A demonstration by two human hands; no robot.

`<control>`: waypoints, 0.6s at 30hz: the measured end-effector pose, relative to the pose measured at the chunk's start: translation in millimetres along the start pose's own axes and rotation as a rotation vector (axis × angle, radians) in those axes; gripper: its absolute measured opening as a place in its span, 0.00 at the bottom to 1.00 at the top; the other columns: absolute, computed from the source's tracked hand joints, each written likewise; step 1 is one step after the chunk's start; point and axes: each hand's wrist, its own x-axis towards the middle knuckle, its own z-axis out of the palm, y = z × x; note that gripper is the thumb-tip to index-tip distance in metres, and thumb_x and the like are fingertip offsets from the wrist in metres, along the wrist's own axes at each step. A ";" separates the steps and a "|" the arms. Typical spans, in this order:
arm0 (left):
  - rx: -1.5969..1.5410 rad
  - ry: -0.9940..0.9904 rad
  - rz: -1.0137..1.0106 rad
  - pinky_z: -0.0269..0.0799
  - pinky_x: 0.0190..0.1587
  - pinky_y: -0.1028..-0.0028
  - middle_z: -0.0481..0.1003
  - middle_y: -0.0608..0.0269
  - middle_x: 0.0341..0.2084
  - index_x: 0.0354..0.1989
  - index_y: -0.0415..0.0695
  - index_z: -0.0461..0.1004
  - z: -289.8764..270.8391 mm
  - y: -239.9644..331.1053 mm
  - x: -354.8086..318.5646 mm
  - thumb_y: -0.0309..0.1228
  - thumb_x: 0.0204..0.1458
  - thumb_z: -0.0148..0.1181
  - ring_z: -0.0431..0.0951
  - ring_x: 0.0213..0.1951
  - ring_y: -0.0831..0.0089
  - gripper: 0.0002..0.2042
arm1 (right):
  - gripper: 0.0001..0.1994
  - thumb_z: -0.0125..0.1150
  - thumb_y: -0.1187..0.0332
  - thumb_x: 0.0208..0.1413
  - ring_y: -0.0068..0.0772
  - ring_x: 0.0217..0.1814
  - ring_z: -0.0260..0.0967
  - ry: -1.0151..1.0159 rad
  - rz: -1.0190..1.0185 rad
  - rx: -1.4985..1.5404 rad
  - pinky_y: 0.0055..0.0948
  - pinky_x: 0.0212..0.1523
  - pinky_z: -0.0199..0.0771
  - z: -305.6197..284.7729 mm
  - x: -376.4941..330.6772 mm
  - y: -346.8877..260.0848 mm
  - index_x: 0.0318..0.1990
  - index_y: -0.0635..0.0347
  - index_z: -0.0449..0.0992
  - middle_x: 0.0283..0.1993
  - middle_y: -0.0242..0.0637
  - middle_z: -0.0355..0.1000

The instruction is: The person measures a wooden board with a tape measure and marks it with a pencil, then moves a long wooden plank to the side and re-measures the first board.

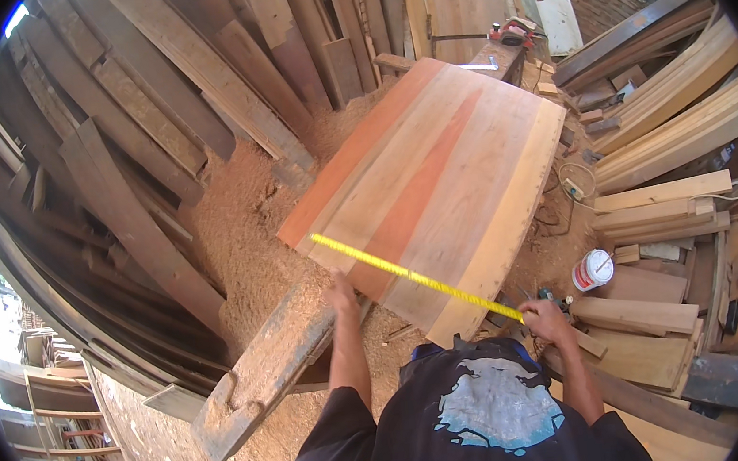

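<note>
A wide wooden panel [433, 162] made of reddish, brown and pale boards lies in front of me. Across its near end stretches a yellow tape measure [409, 274], its blade running slantwise from the left edge to the right. My right hand [548, 320] is closed around the tape's right end, just past the panel's pale near corner; the case is hidden in the grip. Beside the panel's near left edge is my left hand [339, 292], its fingers reaching up to the edge below the tape's far left end. That hand appears open, holding nothing I can see.
A thick, shaving-covered beam [266, 365] supports the left side. Tall planks [126, 103] lean at left and back. Sawdust [247, 251] covers the floor. At right are a white bucket [593, 269], stacked boards [652, 310], a cord [579, 192] and a red power tool [512, 33].
</note>
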 end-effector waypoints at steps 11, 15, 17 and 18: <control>0.190 -0.451 -0.245 0.77 0.36 0.67 0.78 0.55 0.42 0.54 0.33 0.72 23.8 -122.3 -129.2 0.43 0.59 0.61 0.79 0.37 0.68 0.24 | 0.15 0.57 0.62 0.51 0.57 0.45 0.77 0.206 0.024 -0.148 0.46 0.49 0.75 37.8 133.4 -103.8 0.42 0.58 0.83 0.39 0.57 0.78; 0.374 -0.564 -0.347 0.77 0.33 0.65 0.78 0.55 0.38 0.52 0.33 0.73 21.5 -111.0 -130.9 0.45 0.60 0.58 0.78 0.34 0.66 0.24 | 0.15 0.58 0.62 0.51 0.56 0.46 0.77 0.167 0.095 -0.129 0.46 0.50 0.75 41.7 144.2 -109.4 0.41 0.58 0.83 0.40 0.56 0.78; 0.411 -0.507 -0.296 0.77 0.32 0.65 0.77 0.55 0.37 0.51 0.34 0.73 27.9 -107.8 -135.6 0.46 0.61 0.58 0.78 0.33 0.66 0.24 | 0.15 0.58 0.62 0.50 0.56 0.46 0.77 0.173 0.125 -0.127 0.46 0.50 0.75 40.0 145.7 -91.7 0.41 0.58 0.83 0.40 0.55 0.78; 0.426 -0.522 -0.294 0.77 0.32 0.64 0.77 0.54 0.37 0.51 0.36 0.73 43.3 -97.1 -145.3 0.47 0.61 0.57 0.78 0.32 0.65 0.24 | 0.15 0.58 0.62 0.51 0.56 0.46 0.77 0.195 0.107 -0.115 0.46 0.50 0.75 36.8 148.0 -62.5 0.41 0.58 0.83 0.40 0.55 0.78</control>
